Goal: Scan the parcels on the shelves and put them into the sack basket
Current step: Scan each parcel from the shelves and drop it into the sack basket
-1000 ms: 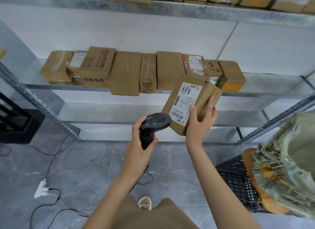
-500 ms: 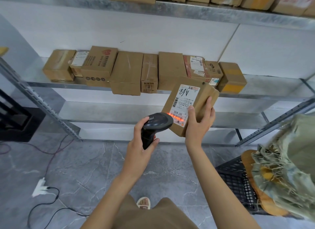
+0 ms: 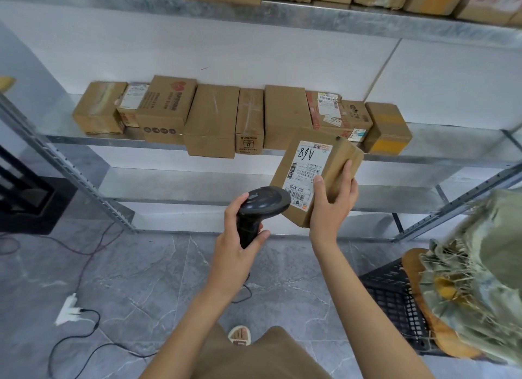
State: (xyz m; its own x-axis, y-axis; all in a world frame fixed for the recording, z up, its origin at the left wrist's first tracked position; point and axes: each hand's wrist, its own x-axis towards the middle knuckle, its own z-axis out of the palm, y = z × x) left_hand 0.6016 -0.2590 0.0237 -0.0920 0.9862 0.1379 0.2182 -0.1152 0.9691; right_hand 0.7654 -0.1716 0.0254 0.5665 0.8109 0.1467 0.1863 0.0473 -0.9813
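Parcel in my right hand, scanner in my left, before the shelves.

The sack basket (image 3: 395, 299), below and right of my right fingers, is cut off by the frame; the label print is too small to read beyond "A68". The scanner's red glow of half a second ago has gone. My right hand (image 3: 332, 206) grips the parcel (image 3: 333, 164), thumb on its label; my left hand (image 3: 234, 251) is curled round the scanner (image 3: 262, 203), its head touching the parcel's lower corner.

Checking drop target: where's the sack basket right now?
Head view, lower right: the sack basket stands on the floor right of the right hand, below the shelf's right end, draped with a green sack.
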